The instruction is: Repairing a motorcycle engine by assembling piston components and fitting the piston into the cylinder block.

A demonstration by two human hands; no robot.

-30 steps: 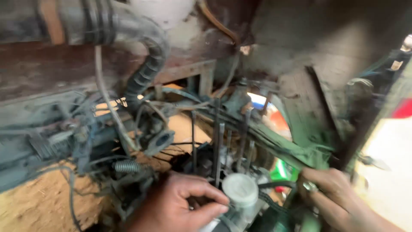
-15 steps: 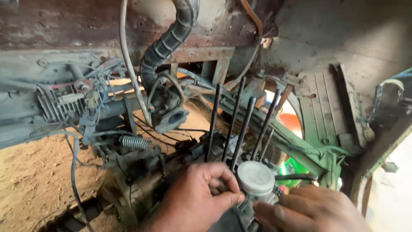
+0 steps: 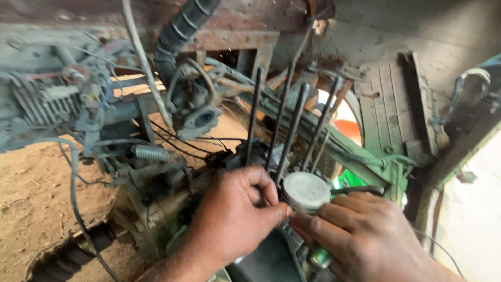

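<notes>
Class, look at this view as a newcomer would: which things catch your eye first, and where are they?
The pale round piston at lower centre stands out, with the left hand and right hand closing on it from either side. Behind it, dark studs rise in a cluster. A black ribbed hose curves down from the top.

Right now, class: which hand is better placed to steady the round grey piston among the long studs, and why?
Left, probably. The left hand has fingertips at the piston rim beside the studs; the right hand lies lower, below it.
</notes>
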